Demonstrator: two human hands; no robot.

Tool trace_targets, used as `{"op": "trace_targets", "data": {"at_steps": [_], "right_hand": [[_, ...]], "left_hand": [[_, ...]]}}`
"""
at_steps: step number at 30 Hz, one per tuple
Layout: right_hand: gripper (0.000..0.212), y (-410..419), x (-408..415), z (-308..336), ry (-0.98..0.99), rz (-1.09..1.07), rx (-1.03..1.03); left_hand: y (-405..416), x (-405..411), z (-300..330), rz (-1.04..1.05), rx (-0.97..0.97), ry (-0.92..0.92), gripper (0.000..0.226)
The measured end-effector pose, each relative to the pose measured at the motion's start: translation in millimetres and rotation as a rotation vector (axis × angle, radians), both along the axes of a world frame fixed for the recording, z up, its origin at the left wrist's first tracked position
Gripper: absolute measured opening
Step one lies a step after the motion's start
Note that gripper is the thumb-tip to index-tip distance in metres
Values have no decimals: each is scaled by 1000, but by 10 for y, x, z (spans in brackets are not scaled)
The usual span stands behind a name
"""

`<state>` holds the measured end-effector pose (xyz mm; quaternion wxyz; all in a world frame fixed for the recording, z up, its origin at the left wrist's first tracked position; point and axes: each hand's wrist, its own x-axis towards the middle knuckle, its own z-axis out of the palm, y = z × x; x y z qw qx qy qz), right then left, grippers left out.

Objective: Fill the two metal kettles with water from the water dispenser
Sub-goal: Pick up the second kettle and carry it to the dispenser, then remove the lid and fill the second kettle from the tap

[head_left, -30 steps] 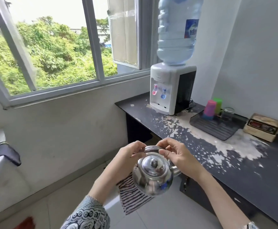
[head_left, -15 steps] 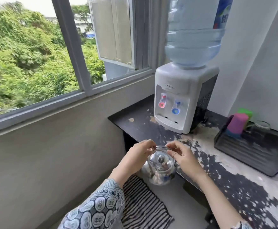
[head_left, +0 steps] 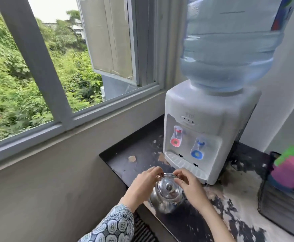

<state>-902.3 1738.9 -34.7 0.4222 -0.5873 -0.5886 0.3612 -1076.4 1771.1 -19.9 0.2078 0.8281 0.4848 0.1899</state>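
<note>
A shiny metal kettle with its lid on sits at the near edge of the dark worn counter, just in front of the white water dispenser. My left hand and my right hand both pinch the kettle's thin handle from either side, above the lid. The dispenser has a red tap on the left and a blue tap on the right over a drip tray. A large water bottle stands upside down on top. Only one kettle is in view.
A dark dish tray with a pink cup and a green cup stands at the right. The window ledge runs along the left wall. A striped cloth lies below the counter edge.
I have walked up to the counter, so the dispenser looms much larger. The kettle, carried in both hands, has come down onto the counter edge in front of the dispenser.
</note>
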Motion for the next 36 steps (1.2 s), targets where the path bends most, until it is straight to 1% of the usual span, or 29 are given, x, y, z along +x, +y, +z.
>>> {"op": "trace_targets", "data": {"at_steps": [5,8,9,11,13,16,18,20,22,25,27,29,30,32,34,36], "right_hand": [[15,362,112,-96,-19,-33,-38],[13,467,172,-123,-58,-58,-13],[13,492,187,-141,-69,-53,2],[17,474,174,-175,-107,-21,36],[21,415,155,-256,-147,24,69],[28,320,140,-413,-180,81,135],[26,274,131,-511,-214,93,167],[26,255,135,-597,-247,115,175],[26,256,140,-686,-269,143,184],[22,254,123,-798,-346,139,227],[23,249,118,-850,-397,99,275],[23,240,122,-861,-429,97,294],[20,239,136,-851,-442,99,299],[13,245,157,-783,-446,85,290],[16,289,148,-669,-400,30,258],[21,385,115,-565,-403,-19,232]], "left_hand": [[424,145,-143,-18,-43,-45,15],[571,186,-168,-5,-87,-125,10],[620,180,-186,-3,-108,-142,11],[665,110,-262,-8,-138,-161,20],[664,29,-369,-45,-156,-154,25],[607,-78,-540,-117,-104,-152,16],[582,-107,-699,-133,3,-176,16],[539,-106,-864,-108,99,-202,27],[473,-95,-955,-106,132,-222,36],[417,-100,-1046,-126,163,-206,28],[404,-111,-1081,-144,168,-175,24],[379,-126,-1074,-153,145,-160,22],[363,-119,-1046,-145,134,-168,17],[334,-92,-948,-79,84,-219,13],[357,-37,-815,4,22,-293,19],[438,42,-711,24,-17,-313,33]]}}
